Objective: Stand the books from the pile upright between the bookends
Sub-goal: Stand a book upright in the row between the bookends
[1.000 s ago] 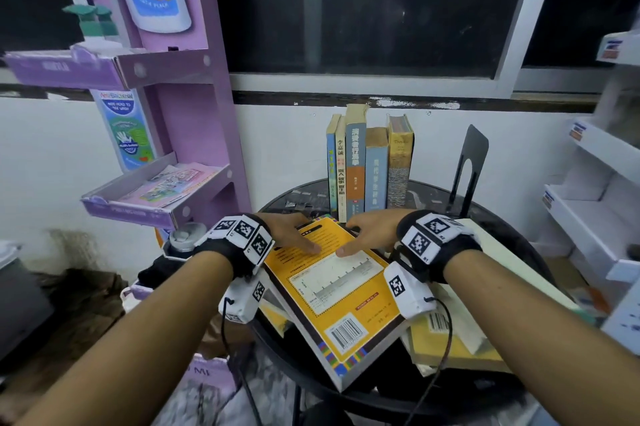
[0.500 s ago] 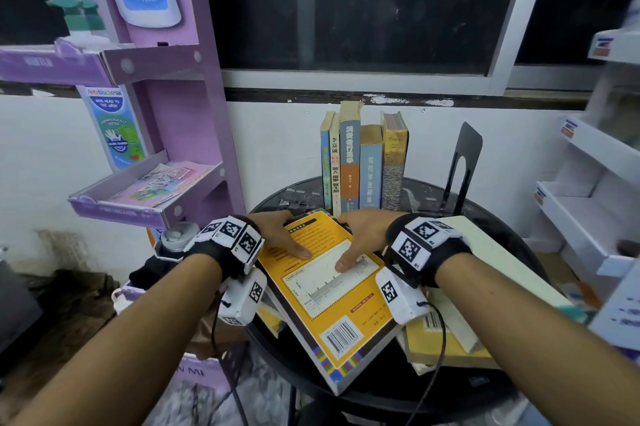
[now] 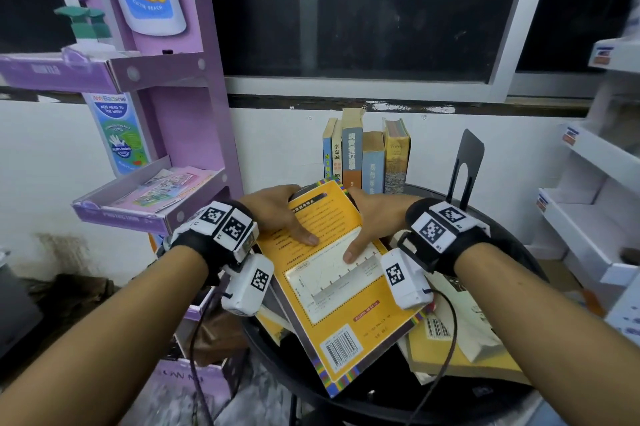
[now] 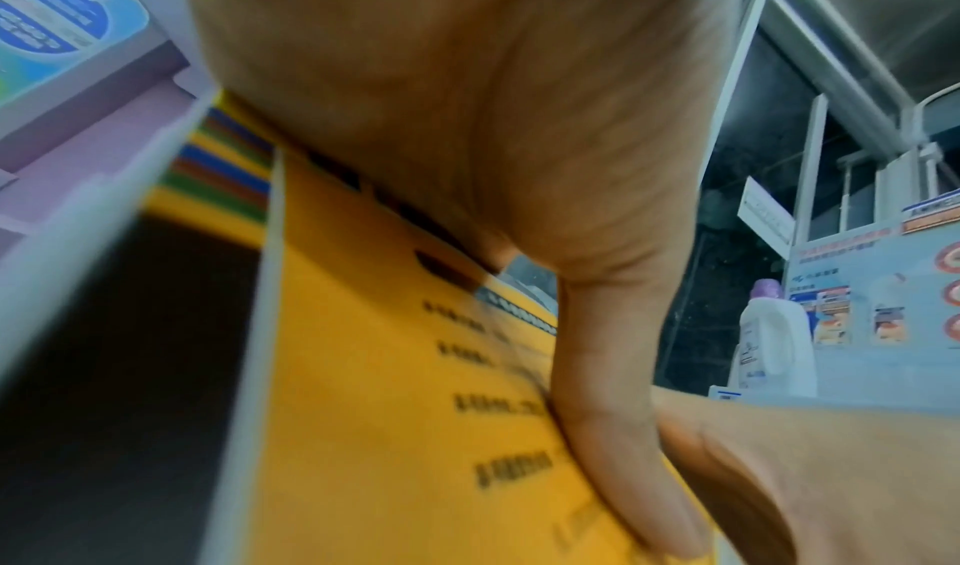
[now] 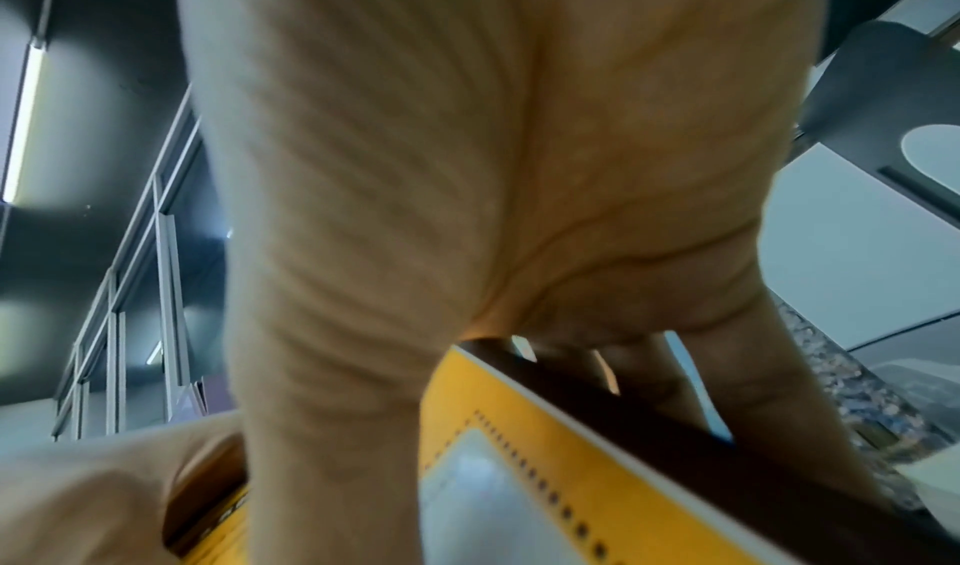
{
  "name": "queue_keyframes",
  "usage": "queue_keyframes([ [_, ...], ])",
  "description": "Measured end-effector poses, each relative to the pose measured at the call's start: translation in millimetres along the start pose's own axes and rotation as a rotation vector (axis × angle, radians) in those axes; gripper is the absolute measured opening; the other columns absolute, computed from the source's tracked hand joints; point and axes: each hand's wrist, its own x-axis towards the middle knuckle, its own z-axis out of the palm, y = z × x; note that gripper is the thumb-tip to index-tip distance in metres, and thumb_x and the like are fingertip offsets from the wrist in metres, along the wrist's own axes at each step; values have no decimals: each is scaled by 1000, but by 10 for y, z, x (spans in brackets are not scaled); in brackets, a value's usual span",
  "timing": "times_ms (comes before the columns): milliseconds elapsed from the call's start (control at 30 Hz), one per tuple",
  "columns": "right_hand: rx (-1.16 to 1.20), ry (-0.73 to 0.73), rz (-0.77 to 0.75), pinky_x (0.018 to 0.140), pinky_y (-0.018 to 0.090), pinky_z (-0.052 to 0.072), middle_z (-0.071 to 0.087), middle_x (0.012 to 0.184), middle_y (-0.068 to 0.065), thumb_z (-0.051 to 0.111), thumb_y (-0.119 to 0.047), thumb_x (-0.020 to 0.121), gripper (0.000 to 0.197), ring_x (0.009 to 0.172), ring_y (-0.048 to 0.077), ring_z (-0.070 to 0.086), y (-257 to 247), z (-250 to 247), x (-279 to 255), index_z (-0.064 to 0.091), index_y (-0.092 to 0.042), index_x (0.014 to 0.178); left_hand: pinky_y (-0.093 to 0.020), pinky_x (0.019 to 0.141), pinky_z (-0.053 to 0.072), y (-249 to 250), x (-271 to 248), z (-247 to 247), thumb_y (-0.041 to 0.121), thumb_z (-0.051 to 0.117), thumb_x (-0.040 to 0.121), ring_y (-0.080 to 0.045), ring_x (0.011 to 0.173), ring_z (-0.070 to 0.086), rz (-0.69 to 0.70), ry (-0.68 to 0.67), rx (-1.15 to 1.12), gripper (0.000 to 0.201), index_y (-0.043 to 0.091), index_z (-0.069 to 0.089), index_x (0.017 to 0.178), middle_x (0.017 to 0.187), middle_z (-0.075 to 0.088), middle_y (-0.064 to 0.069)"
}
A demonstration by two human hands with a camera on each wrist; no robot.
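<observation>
1. hands first: my left hand (image 3: 277, 214) and right hand (image 3: 372, 221) both grip the far end of the yellow book (image 3: 341, 290), one on each side.
2. my left thumb lies flat across the cover, with the fingers wrapped over the far left corner. the left wrist view shows that thumb (image 4: 613, 430) pressed on the printed cover, with the book's striped edge to its left.
3. my right thumb rests on the cover too, tip near the left thumb tip but apart from it. in the right wrist view my fingers (image 5: 727, 409) curl under the book's dark edge, so that hand clamps it from above and below.
4. the yellow book is tilted, its far end up in my hands, its near end with the barcode low, toward me.
5. under and to the right of it lies the pile (image 3: 460, 332): a pale book and a yellowish one, flat, beneath my right wrist. more book edges show below my left wrist.
6. beyond my hands, five upright books (image 3: 367, 159) stand in a row against the wall.
7. a black bookend (image 3: 465, 162) stands beyond my right hand, right of that row with a gap between them. the other bookend i cannot make out.
8. all of this sits on a round black table (image 3: 519, 394).
9. a purple shelf (image 3: 149, 204) stands left of my left hand.
</observation>
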Motion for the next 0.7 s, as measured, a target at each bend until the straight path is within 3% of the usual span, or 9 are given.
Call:
queue_keyframes([
  [133,22,43,-6,100,47,45,55,131,0,91,-46,52,117,118,24,54,2,-127,-29,16,-27,140,-39,87,55,178,-29,-135,32,91,56,-19,96,65,29,103,82,68,25,52,111,104,68,3],
  [333,88,168,-72,96,43,49,61,124,-3,88,-38,62,103,109,20,59,17,-311,-128,18,-25,135,-38,81,57,437,-79,-346,30,93,53,-18,91,66,75,213,125,71,29,50,110,100,67,5],
  [467,139,264,-140,97,45,49,60,128,-2,86,-37,66,107,111,20,61,20,-378,-157,9,-32,142,-40,82,57,583,-119,-465,30,93,52,-19,92,65,103,265,169,73,30,51,111,101,67,4],
  [633,236,381,-184,94,39,52,57,132,-2,81,-27,74,100,111,19,60,24,-423,-217,10,-24,144,-28,63,53,742,-146,-546,31,92,52,-15,86,63,159,343,249,69,34,50,106,94,64,9],
  [700,263,437,-200,90,35,52,58,129,-2,81,-25,75,94,108,16,60,32,-417,-232,16,-22,142,-30,64,54,788,-149,-550,33,92,51,-16,84,64,175,374,298,69,34,49,104,93,64,9],
])
